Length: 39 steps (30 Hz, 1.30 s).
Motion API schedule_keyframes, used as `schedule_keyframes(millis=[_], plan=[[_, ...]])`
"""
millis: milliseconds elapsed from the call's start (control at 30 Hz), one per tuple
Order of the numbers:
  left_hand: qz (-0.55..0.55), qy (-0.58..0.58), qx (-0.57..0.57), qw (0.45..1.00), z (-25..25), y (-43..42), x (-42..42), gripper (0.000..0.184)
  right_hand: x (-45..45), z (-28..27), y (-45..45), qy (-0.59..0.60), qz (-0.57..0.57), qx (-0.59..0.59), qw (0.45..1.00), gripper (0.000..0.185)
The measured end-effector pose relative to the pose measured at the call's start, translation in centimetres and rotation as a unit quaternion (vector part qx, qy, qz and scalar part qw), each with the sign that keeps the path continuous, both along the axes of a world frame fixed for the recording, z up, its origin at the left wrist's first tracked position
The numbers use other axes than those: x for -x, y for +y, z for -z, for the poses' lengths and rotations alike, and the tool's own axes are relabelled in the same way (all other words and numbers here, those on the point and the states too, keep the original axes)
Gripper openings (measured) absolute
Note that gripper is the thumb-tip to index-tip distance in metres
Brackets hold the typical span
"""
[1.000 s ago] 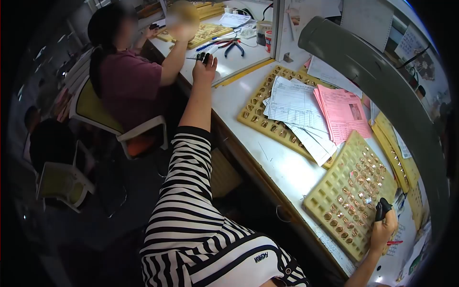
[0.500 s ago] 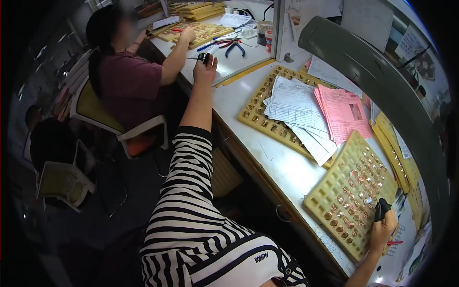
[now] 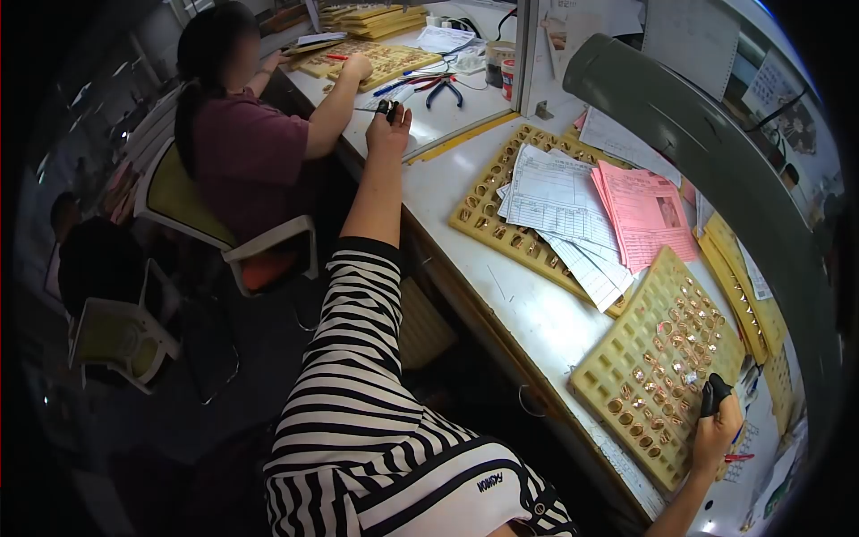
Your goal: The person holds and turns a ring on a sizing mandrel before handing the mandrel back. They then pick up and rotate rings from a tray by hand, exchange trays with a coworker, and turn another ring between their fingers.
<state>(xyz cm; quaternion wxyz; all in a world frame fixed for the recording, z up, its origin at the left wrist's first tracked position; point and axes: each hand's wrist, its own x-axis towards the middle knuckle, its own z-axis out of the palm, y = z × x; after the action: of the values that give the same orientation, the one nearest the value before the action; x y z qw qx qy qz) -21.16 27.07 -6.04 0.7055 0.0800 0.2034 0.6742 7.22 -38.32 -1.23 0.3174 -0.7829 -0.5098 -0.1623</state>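
My left hand (image 3: 388, 134) is stretched far forward over the bench edge by a co-worker's place, palm up. Black covers sit on some of its fingertips, and the other fingers are spread; no held thing shows. At the lower right, my right hand (image 3: 718, 434) rests at the right edge of a yellow slotted tray (image 3: 601, 369). Its black-covered fingertips are pressed together over the tray; anything between them is hidden. Rows of rose-gold rings (image 3: 671, 358) stand in the slots, and the slots on the left side hold none.
Behind lies another ring tray (image 3: 474, 215), partly under white slips (image 3: 555, 192) and pink sheets (image 3: 640, 215). A dark lamp arm (image 3: 698, 134) arches over the right side. Pliers (image 3: 443, 91) lie near the co-worker (image 3: 250, 143). More trays (image 3: 738, 282) stand at right.
The view has shifted slightly, and the co-worker's head has moved a little right. Both of my hands keep nearly the same place and pose.
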Motion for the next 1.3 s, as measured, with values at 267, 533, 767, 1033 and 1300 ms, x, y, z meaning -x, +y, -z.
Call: schedule_keyframes(millis=[267,533,767,1033,1300], plan=[[0.013,0.036,-0.002,0.999,0.0,0.0,-0.2,0.021,0.1,0.0,0.1,0.007,0.001,-0.002,1.000,0.014],[0.020,0.085,-0.033,0.996,-0.1,-0.9,-0.3,0.018,-0.1,0.1,-0.1,0.005,-0.009,0.004,1.000,0.015],[0.018,0.073,-0.020,0.997,-0.3,-1.2,-0.2,0.018,-0.1,0.1,-0.2,0.008,0.003,0.012,1.000,0.015],[0.009,0.076,-0.024,0.997,-0.3,-1.0,-0.4,0.022,0.1,-0.1,-0.1,0.018,0.004,0.021,1.000,0.015],[0.008,0.044,-0.018,0.999,-0.3,-0.9,-0.3,0.024,-0.2,0.2,-0.3,0.015,0.010,0.025,1.000,0.016]])
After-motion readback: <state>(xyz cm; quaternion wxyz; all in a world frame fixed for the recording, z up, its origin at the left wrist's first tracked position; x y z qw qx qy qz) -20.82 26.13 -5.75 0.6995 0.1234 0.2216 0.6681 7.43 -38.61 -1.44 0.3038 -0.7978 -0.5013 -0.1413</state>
